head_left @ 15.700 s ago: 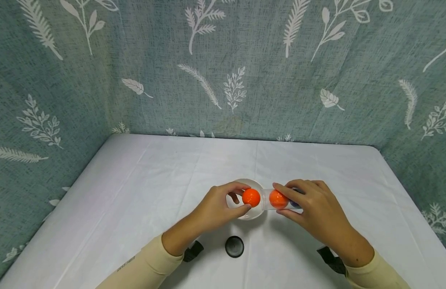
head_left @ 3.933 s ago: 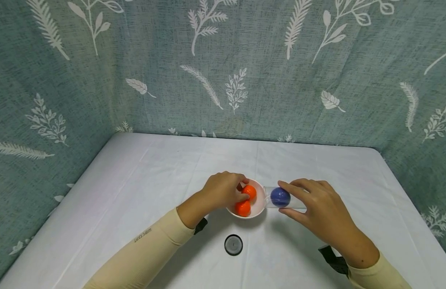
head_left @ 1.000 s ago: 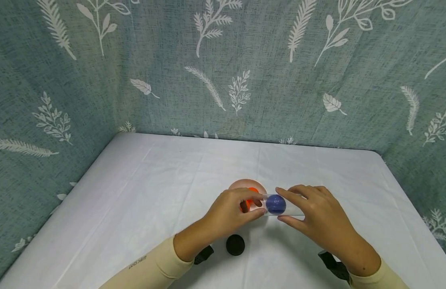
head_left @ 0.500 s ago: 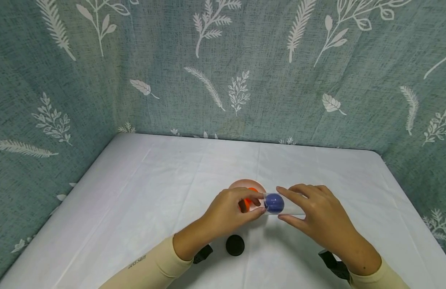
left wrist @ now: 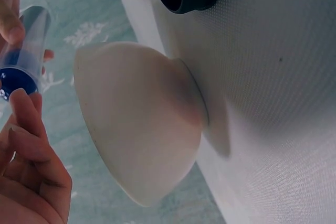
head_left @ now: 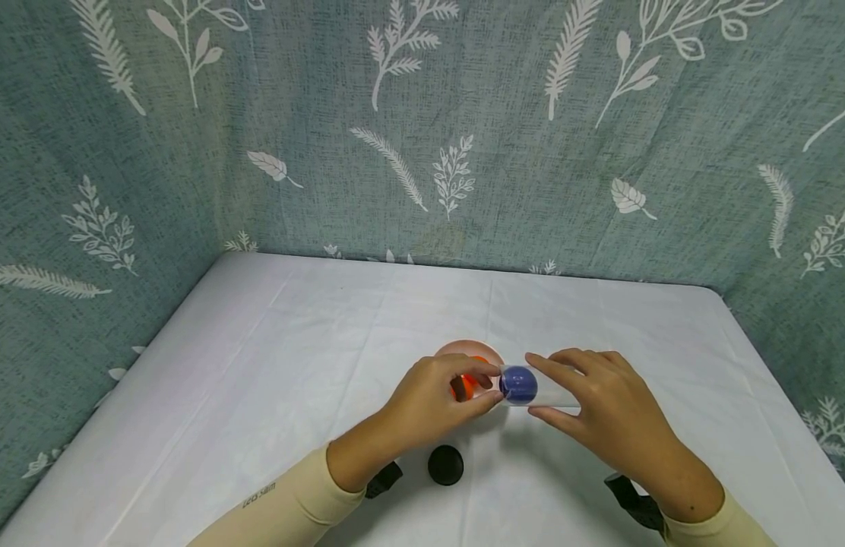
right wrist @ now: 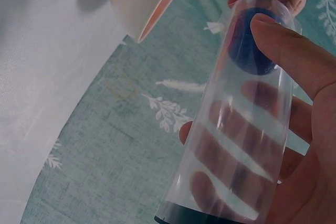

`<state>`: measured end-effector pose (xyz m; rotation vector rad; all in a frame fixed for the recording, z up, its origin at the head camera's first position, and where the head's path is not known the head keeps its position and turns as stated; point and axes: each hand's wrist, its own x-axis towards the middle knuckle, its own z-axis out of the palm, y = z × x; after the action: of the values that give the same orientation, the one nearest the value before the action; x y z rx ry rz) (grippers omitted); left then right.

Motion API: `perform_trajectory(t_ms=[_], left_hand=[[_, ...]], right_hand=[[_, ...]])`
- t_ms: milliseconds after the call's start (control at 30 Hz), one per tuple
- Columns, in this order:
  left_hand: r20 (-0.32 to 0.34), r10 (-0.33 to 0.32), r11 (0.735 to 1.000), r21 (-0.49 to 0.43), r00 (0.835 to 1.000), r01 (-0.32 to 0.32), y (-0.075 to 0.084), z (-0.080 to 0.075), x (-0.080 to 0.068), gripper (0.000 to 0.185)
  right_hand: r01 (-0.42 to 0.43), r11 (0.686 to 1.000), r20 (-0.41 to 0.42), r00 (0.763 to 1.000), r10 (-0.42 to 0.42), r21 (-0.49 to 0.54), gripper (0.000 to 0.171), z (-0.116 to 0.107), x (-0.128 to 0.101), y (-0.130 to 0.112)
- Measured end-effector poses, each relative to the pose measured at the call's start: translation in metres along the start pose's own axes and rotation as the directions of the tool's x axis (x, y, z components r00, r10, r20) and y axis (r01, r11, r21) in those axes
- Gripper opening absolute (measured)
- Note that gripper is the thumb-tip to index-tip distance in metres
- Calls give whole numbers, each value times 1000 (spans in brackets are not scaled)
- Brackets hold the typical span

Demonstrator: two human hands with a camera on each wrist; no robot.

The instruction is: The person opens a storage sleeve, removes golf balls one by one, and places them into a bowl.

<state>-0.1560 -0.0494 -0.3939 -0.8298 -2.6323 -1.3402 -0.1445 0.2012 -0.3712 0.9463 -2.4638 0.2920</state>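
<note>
My right hand [head_left: 596, 395] holds a clear plastic tube [right wrist: 236, 129] lying sideways, thumb along one side and fingers behind it. Its far end is dark. A blue ball [head_left: 518, 385] sits inside at the tube's mouth, which faces left. At that mouth, my left hand [head_left: 432, 399] pinches the ball's near face between thumb and index finger. Beneath the left fingers stands a bowl [left wrist: 136, 119], white outside and pinkish within. Orange balls [head_left: 477, 362] lie in it, partly hidden by the hand.
A black round lid [head_left: 446, 465] lies on the white cloth-covered table [head_left: 313, 327], nearer than the bowl. Patterned green-grey curtains [head_left: 422, 152] enclose the table at the back and sides. Black straps [head_left: 384, 481] are around both wrists.
Since 15.7 s ago, orange balls have gone from the left hand and tube into the bowl. Within the last second, the blue ball has slid slightly left toward the tube's mouth.
</note>
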Motion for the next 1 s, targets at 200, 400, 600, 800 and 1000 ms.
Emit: perform_trajectory(t_ms=[200, 400, 600, 800, 1000], left_hand=[[8, -10, 1000, -20, 1000, 10, 0, 0, 1, 28], [21, -21, 998, -51, 1000, 22, -1, 0, 1, 25], [27, -18, 998, -55, 999, 20, -3, 0, 1, 25], [31, -19, 998, -59, 999, 21, -3, 0, 1, 27], [41, -32, 999, -41, 999, 34, -4, 0, 1, 28]], right_hand=[[-5, 1000, 1, 1000, 5, -9, 61, 0, 0, 0], [-1, 1000, 1, 1000, 1, -14, 60, -1, 0, 1], [11, 1000, -16, 1000, -11, -14, 61, -1, 1, 0], [13, 999, -5, 1000, -13, -31, 57, -1, 2, -2], [25, 998, -10, 1000, -25, -58, 68, -1, 2, -4]])
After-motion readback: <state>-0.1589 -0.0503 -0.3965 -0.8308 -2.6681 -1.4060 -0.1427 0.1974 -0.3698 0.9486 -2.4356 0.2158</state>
